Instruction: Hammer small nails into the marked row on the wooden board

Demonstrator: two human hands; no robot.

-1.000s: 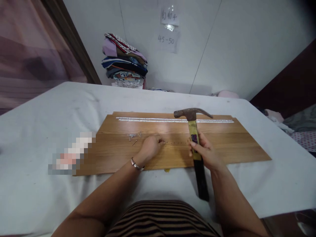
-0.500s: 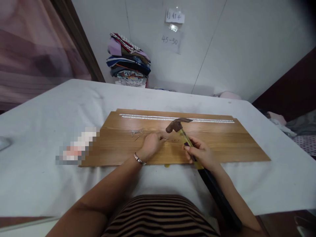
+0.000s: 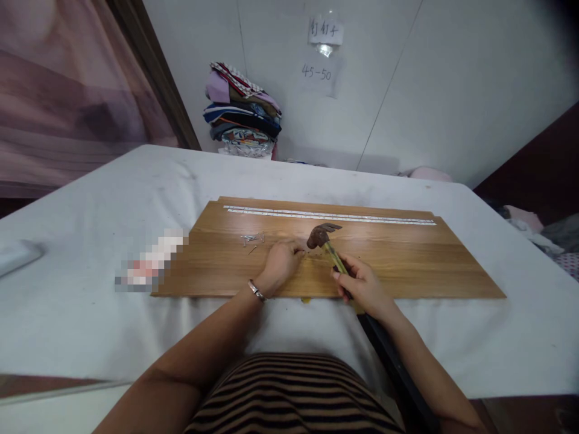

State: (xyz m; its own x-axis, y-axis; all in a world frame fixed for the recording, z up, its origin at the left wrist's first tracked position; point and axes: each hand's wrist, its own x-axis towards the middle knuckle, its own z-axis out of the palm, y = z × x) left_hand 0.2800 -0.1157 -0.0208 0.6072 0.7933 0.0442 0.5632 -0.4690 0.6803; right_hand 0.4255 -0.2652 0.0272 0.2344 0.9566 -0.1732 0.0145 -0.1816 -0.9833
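My right hand [image 3: 367, 290] grips a claw hammer [image 3: 337, 258] by the yellow part of its handle, below the rusty head. The hammer's black grip runs back along my right forearm. Its striking face hovers just right of my left fingertips. My left hand [image 3: 283, 263] rests on the wooden board [image 3: 434, 265], thumb and finger pinched on a nail, mostly hidden by the fingers. Small dark nail heads [image 3: 320, 254] form a short row right of that pinch, partly behind the hammer. Several loose nails [image 3: 253, 239] lie on the board left of my left hand.
Two white ruler strips [image 3: 384, 219] run along the board's far edge. A white cloth [image 3: 85, 241] covers the table. Folded clothes [image 3: 244, 114] are stacked against the wall, where paper labels [image 3: 324, 31] hang. A pixelated patch [image 3: 151, 262] hides something left of the board.
The hammer head has come down and slightly left, closer to my left fingertips. My left hand keeps its pinch in nearly the same place. The whole view has shifted slightly.
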